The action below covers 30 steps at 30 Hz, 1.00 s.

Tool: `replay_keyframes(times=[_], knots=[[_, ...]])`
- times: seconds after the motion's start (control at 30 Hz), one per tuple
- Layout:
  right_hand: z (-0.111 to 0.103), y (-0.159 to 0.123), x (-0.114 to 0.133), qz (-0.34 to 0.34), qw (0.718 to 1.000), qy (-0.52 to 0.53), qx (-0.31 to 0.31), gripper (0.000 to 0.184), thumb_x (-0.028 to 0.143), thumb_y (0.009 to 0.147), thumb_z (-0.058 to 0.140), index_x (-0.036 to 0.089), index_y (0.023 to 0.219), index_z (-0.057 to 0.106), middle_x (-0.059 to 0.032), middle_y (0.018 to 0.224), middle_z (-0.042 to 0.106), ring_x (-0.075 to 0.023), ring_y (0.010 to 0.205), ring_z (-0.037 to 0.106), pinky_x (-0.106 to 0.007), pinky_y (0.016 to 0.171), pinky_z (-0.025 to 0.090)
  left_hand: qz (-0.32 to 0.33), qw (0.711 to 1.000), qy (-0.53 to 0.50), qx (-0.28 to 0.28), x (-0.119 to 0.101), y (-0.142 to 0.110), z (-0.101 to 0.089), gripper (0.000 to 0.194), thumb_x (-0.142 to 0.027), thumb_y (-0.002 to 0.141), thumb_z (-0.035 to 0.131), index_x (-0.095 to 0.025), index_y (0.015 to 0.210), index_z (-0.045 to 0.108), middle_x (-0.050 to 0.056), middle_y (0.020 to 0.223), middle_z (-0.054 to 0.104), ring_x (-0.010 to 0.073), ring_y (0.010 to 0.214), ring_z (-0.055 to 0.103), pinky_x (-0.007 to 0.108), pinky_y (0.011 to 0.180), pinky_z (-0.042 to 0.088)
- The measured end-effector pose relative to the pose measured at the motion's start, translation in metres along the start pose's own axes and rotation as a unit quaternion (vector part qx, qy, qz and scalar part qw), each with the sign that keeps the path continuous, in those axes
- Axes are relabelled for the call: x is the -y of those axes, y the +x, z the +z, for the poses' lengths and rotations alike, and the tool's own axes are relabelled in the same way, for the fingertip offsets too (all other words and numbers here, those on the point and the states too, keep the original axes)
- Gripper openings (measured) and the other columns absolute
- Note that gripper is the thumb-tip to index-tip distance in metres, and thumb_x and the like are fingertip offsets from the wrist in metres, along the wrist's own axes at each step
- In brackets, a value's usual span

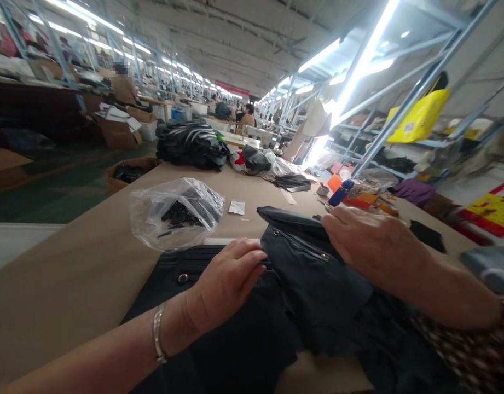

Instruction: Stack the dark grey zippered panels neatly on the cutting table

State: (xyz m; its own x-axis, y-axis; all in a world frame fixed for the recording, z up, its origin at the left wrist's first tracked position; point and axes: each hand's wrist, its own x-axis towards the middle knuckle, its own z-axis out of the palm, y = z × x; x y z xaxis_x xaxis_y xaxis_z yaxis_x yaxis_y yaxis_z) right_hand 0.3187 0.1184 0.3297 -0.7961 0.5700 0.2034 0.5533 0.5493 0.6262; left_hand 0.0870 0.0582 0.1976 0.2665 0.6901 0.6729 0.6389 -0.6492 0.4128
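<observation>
Dark navy garment pieces lie before me on the table. The left piece (pixel 231 339) has a gold-coloured ring near its top edge. The right piece (pixel 313 295) overlaps it and carries a short zipper (pixel 301 243) with gold-coloured ends. My right hand (pixel 370 243) is closed on the right piece's upper edge, which is lifted and folded over; its fingertips are partly hidden. My left hand (pixel 231 279), a silver bracelet at its wrist, is closed, with fingers bent together at the line where the pieces meet. What lies under its fingertips is hard to see.
A clear plastic bag (pixel 178 213) of small dark parts and a white paper slip (pixel 236 207) lie beyond the garment. A dark fabric stack (pixel 192 145) stands at the table's far end. Small items, including a blue object (pixel 341 192), sit right. People work in the background.
</observation>
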Motion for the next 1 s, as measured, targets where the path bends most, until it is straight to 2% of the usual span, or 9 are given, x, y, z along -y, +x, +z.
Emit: replay_keyframes(times=[0.17, 0.27, 0.37, 0.47, 0.57, 0.63, 0.7, 0.87, 1.0], knots=[[-0.035, 0.003, 0.031, 0.03, 0.98, 0.197, -0.023, 0.013, 0.03, 0.087, 0.041, 0.024, 0.079, 0.049, -0.0018, 0.066, 0.053, -0.0155, 0.054, 0.049, -0.03, 0.052, 0.03, 0.004, 0.996, -0.002, -0.091, -0.031, 0.026, -0.02, 0.025, -0.029, 0.092, 0.049, -0.016, 0.113, 0.054, 0.009, 0.115, 0.058, 0.0192, 0.108, 0.052, 0.035, 0.097, 0.044], [-0.051, -0.004, 0.038, 0.053, 0.945, 0.321, -0.028, 0.01, 0.031, 0.086, 0.046, 0.026, 0.077, 0.048, -0.0005, 0.063, 0.053, -0.015, 0.053, 0.048, -0.03, 0.052, 0.033, -0.006, 0.998, 0.027, -0.05, -0.043, 0.015, -0.036, 0.023, -0.029, 0.093, 0.046, -0.017, 0.111, 0.055, 0.008, 0.107, 0.061, 0.0197, 0.101, 0.054, 0.036, 0.092, 0.044], [-0.049, -0.016, 0.047, 0.066, 0.888, 0.455, 0.014, 0.01, 0.03, 0.084, 0.052, 0.026, 0.075, 0.05, 0.0016, 0.059, 0.052, -0.0133, 0.051, 0.046, -0.027, 0.049, 0.033, -0.05, 0.995, 0.048, 0.066, -0.052, -0.009, -0.056, 0.022, -0.031, 0.095, 0.039, -0.021, 0.098, 0.058, 0.004, 0.093, 0.063, 0.0171, 0.086, 0.056, 0.031, 0.079, 0.045], [-0.017, -0.028, 0.07, 0.078, 0.798, 0.589, 0.102, 0.015, 0.033, 0.085, 0.052, 0.024, 0.073, 0.053, 0.0027, 0.059, 0.051, -0.0117, 0.053, 0.044, -0.024, 0.048, 0.034, -0.135, 0.966, 0.046, 0.214, -0.048, -0.034, -0.066, 0.027, -0.031, 0.094, 0.038, -0.022, 0.076, 0.056, 0.0, 0.075, 0.062, 0.0137, 0.066, 0.055, 0.027, 0.059, 0.04], [0.035, -0.033, 0.099, 0.105, 0.702, 0.678, 0.191, 0.019, 0.038, 0.085, 0.052, 0.021, 0.079, 0.059, 0.0029, 0.064, 0.052, -0.0107, 0.057, 0.043, -0.023, 0.051, 0.034, -0.212, 0.923, 0.072, 0.313, -0.027, -0.048, -0.057, 0.025, -0.033, 0.091, 0.044, -0.021, 0.073, 0.056, -0.001, 0.072, 0.062, 0.0146, 0.062, 0.056, 0.027, 0.056, 0.038], [0.07, -0.032, 0.115, 0.127, 0.68, 0.688, 0.217, 0.022, 0.039, 0.085, 0.052, 0.018, 0.08, 0.061, 0.0033, 0.064, 0.051, -0.0103, 0.058, 0.042, -0.022, 0.052, 0.033, -0.232, 0.903, 0.103, 0.346, -0.008, -0.048, -0.044, 0.024, -0.033, 0.092, 0.044, -0.021, 0.075, 0.057, 0.001, 0.074, 0.064, 0.0175, 0.068, 0.06, 0.029, 0.062, 0.042], [0.099, -0.025, 0.126, 0.153, 0.709, 0.659, 0.2, 0.024, 0.036, 0.086, 0.051, 0.017, 0.074, 0.06, 0.0036, 0.061, 0.05, -0.0102, 0.058, 0.042, -0.022, 0.053, 0.033, -0.232, 0.894, 0.137, 0.359, 0.011, -0.043, -0.03, 0.025, -0.034, 0.092, 0.043, -0.02, 0.078, 0.059, 0.003, 0.078, 0.066, 0.0211, 0.074, 0.063, 0.031, 0.067, 0.045], [0.147, -0.002, 0.138, 0.131, 0.842, 0.506, 0.135, 0.028, 0.031, 0.091, 0.047, 0.018, 0.069, 0.06, -0.0012, 0.073, 0.061, -0.0134, 0.071, 0.055, -0.024, 0.067, 0.037, -0.229, 0.874, 0.195, 0.381, 0.045, -0.032, 0.0, 0.029, -0.034, 0.092, 0.039, -0.019, 0.083, 0.062, 0.009, 0.082, 0.069, 0.0258, 0.08, 0.066, 0.034, 0.068, 0.049], [0.166, 0.009, 0.146, 0.118, 0.88, 0.429, 0.169, 0.028, 0.033, 0.093, 0.045, 0.019, 0.077, 0.063, -0.0043, 0.085, 0.066, -0.0152, 0.08, 0.06, -0.025, 0.073, 0.039, -0.237, 0.865, 0.205, 0.391, 0.065, -0.037, 0.015, 0.031, -0.036, 0.092, 0.039, -0.018, 0.084, 0.064, 0.01, 0.084, 0.069, 0.0266, 0.082, 0.067, 0.035, 0.068, 0.05]])
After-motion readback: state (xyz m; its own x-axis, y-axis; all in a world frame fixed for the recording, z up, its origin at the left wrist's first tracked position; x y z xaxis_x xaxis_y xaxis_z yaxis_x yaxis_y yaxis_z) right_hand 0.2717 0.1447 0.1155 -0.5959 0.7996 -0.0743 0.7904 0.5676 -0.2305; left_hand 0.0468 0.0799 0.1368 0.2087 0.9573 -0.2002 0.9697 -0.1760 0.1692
